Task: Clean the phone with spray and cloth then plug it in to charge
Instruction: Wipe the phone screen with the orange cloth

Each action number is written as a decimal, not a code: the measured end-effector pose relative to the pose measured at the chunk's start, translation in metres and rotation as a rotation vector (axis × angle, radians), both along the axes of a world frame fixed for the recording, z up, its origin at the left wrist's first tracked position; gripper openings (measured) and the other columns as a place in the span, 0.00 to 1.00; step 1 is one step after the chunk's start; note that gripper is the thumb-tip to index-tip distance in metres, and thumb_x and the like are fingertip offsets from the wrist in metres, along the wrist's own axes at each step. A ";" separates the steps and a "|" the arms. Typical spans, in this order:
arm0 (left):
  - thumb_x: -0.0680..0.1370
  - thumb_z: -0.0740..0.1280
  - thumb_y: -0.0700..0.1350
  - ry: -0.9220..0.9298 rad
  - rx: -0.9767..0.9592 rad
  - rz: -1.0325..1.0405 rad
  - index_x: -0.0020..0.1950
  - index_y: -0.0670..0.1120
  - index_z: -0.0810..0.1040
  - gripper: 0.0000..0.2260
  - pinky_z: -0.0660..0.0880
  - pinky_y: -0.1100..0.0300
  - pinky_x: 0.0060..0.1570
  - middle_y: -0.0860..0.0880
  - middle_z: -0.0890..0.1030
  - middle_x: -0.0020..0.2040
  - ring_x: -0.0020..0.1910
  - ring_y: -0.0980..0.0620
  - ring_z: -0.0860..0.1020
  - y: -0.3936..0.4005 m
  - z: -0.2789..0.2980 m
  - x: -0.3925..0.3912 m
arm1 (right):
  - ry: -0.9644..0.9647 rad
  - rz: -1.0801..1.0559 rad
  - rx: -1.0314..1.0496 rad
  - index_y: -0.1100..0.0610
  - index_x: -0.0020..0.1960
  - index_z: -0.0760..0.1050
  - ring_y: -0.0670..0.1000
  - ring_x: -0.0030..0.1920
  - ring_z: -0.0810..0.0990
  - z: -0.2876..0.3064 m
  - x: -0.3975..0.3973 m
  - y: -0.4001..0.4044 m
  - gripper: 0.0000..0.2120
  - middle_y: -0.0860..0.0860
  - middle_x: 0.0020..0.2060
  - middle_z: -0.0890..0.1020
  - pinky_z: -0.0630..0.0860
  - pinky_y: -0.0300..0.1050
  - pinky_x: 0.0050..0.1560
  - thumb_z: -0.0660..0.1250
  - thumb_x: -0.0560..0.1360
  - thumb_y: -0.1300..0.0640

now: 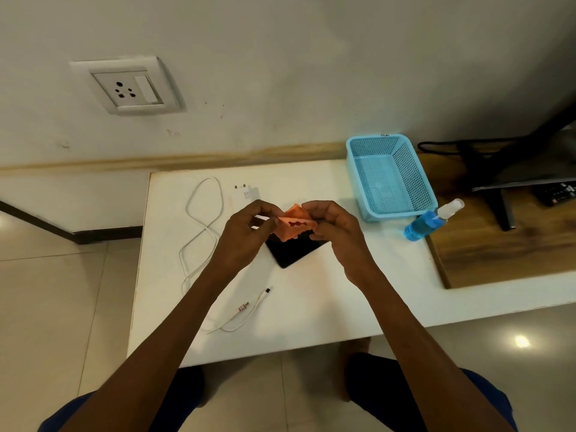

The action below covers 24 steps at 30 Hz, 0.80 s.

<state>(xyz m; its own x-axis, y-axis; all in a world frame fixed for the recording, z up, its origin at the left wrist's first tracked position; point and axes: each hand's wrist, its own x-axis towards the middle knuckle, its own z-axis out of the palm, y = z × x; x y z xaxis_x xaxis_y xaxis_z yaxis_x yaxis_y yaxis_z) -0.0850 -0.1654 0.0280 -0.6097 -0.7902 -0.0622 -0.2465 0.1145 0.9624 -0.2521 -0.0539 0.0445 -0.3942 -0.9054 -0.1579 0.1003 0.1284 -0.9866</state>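
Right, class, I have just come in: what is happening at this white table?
A person holds a small orange cloth between the left hand and right hand, above a black phone lying flat on the white table. The blue spray bottle stands untouched beside the blue basket. The white cable and adapter lie unplugged; the wall socket is free.

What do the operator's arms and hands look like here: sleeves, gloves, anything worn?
Left hand and right hand are bare: no gloves, rings or watch visible. Both forearms are uncovered up to the frame's bottom edge, so no sleeves show. Blue clothing appears beneath the arms.
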 end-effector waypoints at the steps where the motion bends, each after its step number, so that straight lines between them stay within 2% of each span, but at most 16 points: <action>1: 0.79 0.69 0.45 -0.002 -0.008 -0.016 0.48 0.57 0.81 0.06 0.78 0.66 0.42 0.60 0.83 0.48 0.45 0.59 0.82 0.000 0.000 0.000 | 0.002 0.008 -0.015 0.48 0.55 0.81 0.49 0.53 0.83 0.000 -0.001 0.000 0.15 0.49 0.52 0.85 0.78 0.39 0.46 0.65 0.70 0.58; 4: 0.80 0.69 0.45 -0.002 0.013 -0.055 0.50 0.55 0.81 0.04 0.78 0.66 0.44 0.59 0.84 0.50 0.46 0.58 0.83 0.000 -0.001 0.001 | 0.015 0.041 -0.045 0.49 0.57 0.80 0.50 0.51 0.84 -0.001 -0.004 0.001 0.11 0.50 0.52 0.86 0.78 0.39 0.46 0.68 0.76 0.58; 8: 0.79 0.69 0.44 0.009 0.053 -0.071 0.51 0.53 0.81 0.04 0.77 0.62 0.53 0.60 0.81 0.57 0.54 0.59 0.80 0.000 -0.003 0.001 | 0.024 0.036 -0.008 0.45 0.53 0.82 0.46 0.49 0.83 -0.002 -0.005 0.001 0.11 0.48 0.50 0.85 0.77 0.36 0.44 0.69 0.73 0.56; 11: 0.78 0.70 0.44 0.020 0.059 -0.066 0.51 0.53 0.82 0.04 0.74 0.60 0.59 0.61 0.79 0.60 0.59 0.60 0.78 0.001 -0.001 0.000 | 0.259 0.017 0.002 0.45 0.52 0.82 0.46 0.55 0.81 -0.007 -0.006 0.001 0.10 0.48 0.58 0.78 0.79 0.40 0.49 0.71 0.75 0.58; 13: 0.78 0.70 0.44 0.021 0.062 -0.050 0.50 0.53 0.83 0.04 0.73 0.58 0.60 0.60 0.81 0.57 0.58 0.59 0.78 0.001 0.000 0.000 | 0.323 0.020 0.005 0.49 0.50 0.82 0.47 0.51 0.81 -0.010 -0.005 0.000 0.06 0.48 0.53 0.80 0.78 0.40 0.49 0.72 0.74 0.57; 15: 0.78 0.70 0.44 0.034 0.101 -0.024 0.49 0.54 0.82 0.04 0.73 0.57 0.58 0.59 0.83 0.52 0.54 0.58 0.80 0.001 0.002 -0.001 | 0.234 0.018 0.059 0.53 0.50 0.83 0.48 0.43 0.82 -0.009 -0.004 -0.001 0.05 0.51 0.46 0.83 0.77 0.43 0.45 0.72 0.75 0.55; 19: 0.78 0.71 0.44 0.101 0.125 0.044 0.51 0.52 0.78 0.05 0.76 0.61 0.52 0.58 0.83 0.49 0.52 0.58 0.81 0.006 0.003 -0.005 | 0.023 -0.046 0.063 0.54 0.54 0.83 0.57 0.44 0.85 -0.006 0.000 -0.004 0.15 0.56 0.45 0.86 0.82 0.50 0.42 0.73 0.73 0.47; 22: 0.78 0.70 0.48 0.058 -0.040 0.076 0.50 0.55 0.78 0.03 0.75 0.61 0.53 0.60 0.80 0.51 0.54 0.58 0.79 0.011 0.002 -0.008 | -0.113 -0.084 -0.004 0.53 0.54 0.82 0.57 0.46 0.85 -0.003 0.003 -0.006 0.10 0.56 0.47 0.86 0.81 0.49 0.41 0.73 0.75 0.52; 24: 0.78 0.68 0.52 0.061 -0.066 0.078 0.50 0.53 0.79 0.04 0.73 0.67 0.50 0.61 0.80 0.50 0.52 0.61 0.78 0.015 0.003 -0.010 | -0.175 -0.136 -0.045 0.54 0.53 0.82 0.54 0.45 0.85 -0.001 0.004 -0.007 0.08 0.54 0.46 0.86 0.81 0.46 0.41 0.73 0.75 0.55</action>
<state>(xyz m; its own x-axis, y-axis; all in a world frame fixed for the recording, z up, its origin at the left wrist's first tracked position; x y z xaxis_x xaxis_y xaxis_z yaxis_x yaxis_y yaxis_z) -0.0949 -0.1502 0.0308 -0.5470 -0.8367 0.0267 -0.1986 0.1607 0.9668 -0.2476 -0.0607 0.0436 -0.4830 -0.8536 -0.1954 0.2840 0.0584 -0.9571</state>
